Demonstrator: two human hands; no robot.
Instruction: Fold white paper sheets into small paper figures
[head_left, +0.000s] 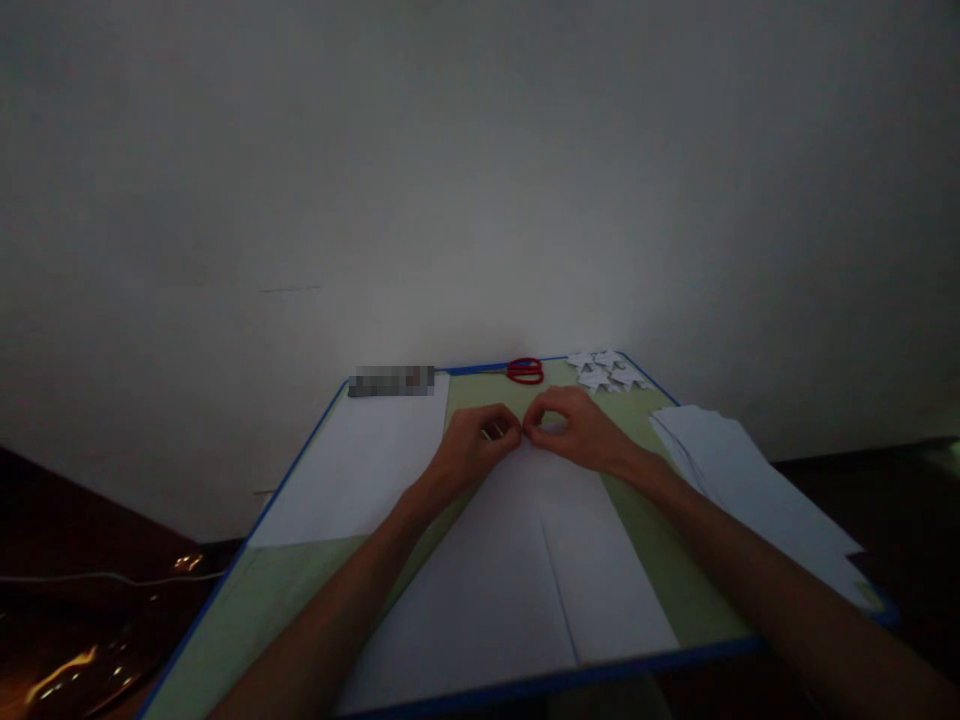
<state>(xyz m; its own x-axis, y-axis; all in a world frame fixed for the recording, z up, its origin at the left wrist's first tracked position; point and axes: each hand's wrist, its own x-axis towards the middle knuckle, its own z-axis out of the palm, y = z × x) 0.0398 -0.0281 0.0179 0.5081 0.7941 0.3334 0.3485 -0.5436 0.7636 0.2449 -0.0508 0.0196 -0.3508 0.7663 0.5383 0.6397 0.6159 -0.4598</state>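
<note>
A white sheet of paper [502,580] lies in front of me, and a crease or flap edge runs up its right half. At its far end, my left hand [484,438] and my right hand [570,428] meet, thumbs and fingertips pinched on the paper. The fingertips nearly touch each other and hide the exact spot they grip. Beyond the hands, red-handled scissors [525,371] rest at the table's back edge. Several cut or folded white paper shapes [596,380] with pointed ends sit in the back right corner.
Another white sheet [352,470] covers the table's left side, with a dark, blurred-out object [390,381] at its far end. Overlapping white papers [750,490] spread along the right edge. The green table [292,590] has a blue rim and stands against a grey wall [480,180].
</note>
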